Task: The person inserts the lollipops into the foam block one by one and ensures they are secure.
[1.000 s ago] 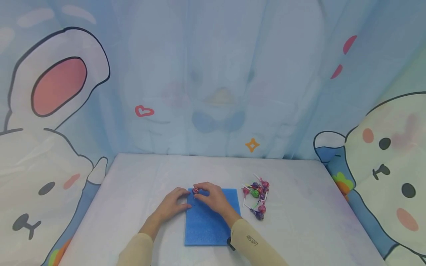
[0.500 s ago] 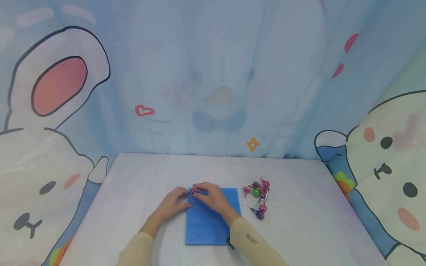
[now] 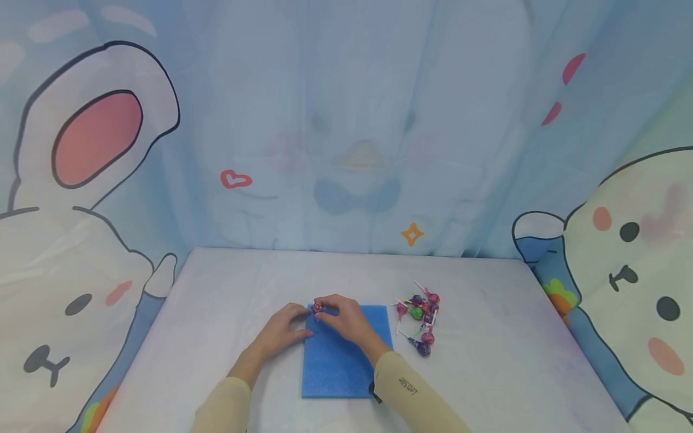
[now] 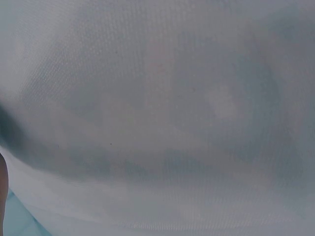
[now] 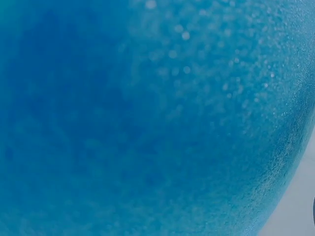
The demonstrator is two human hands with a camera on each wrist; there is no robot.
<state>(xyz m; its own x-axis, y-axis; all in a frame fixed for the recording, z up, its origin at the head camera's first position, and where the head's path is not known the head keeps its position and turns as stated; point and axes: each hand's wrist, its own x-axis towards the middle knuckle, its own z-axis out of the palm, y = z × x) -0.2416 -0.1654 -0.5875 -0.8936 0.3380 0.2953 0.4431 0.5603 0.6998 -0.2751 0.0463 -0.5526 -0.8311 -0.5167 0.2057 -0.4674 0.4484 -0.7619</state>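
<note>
In the head view a blue foam board [image 3: 341, 367] lies flat on the white table. My right hand [image 3: 346, 319] reaches over it and pinches a red-wrapped lollipop [image 3: 317, 307] between thumb and fingers at the board's far left corner. The lollipop's stick is hidden. My left hand [image 3: 283, 329] rests at the board's left edge, fingertips and thumb touching it, with the fingers relaxed. The right wrist view is filled by the foam board [image 5: 172, 147] close up. Only the white tablecloth [image 4: 157, 123] fills the left wrist view.
To the right of the board lies a loose pile of lollipops [image 3: 425, 319] in red, green and purple wrappers, their white sticks pointing various ways. A blue curtain [image 3: 352, 120] with cartoon animals hangs behind the table's far edge [image 3: 346, 253].
Both hands hold nearly the same positions. The pinched lollipop stays at the board's far left corner, its wrapped head shifting only very slightly. The whole head view has drifted a little.
</note>
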